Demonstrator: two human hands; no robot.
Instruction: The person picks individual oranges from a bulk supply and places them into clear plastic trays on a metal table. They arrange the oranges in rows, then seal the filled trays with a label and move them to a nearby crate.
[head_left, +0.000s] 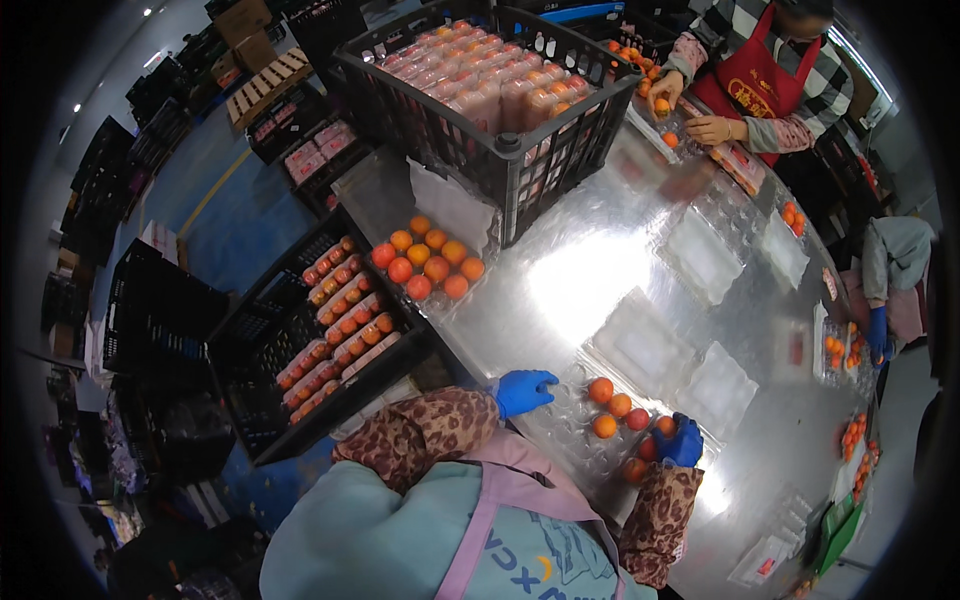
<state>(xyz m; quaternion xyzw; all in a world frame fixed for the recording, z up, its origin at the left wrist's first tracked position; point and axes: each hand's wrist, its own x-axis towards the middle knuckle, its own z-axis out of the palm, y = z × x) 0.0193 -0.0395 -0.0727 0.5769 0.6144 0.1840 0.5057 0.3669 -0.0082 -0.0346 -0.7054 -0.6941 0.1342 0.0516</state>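
Before me on the metal table lies a clear plastic clamshell tray (574, 427) with round moulded cups. Several orange-red fruits (619, 405) sit towards its right side. My right hand (681, 444), in a blue glove, has its thumb and fingers around one orange fruit (665, 427) at the tray's right end. Two more fruits (634, 470) lie against or just below that hand, partly covered. My left hand (525, 392), also blue-gloved, is at the tray's left edge with its fingers apart and no fruit in them.
Beyond stand an open clamshell of fruits (436, 259) and a black crate (517, 176) of packed boxes. Another black crate (247, 367) is at my left. White liner pads (641, 345) lie ahead. A co-worker's hands (705, 129) handle fruit across the table; another gloved hand (877, 337) is far right.
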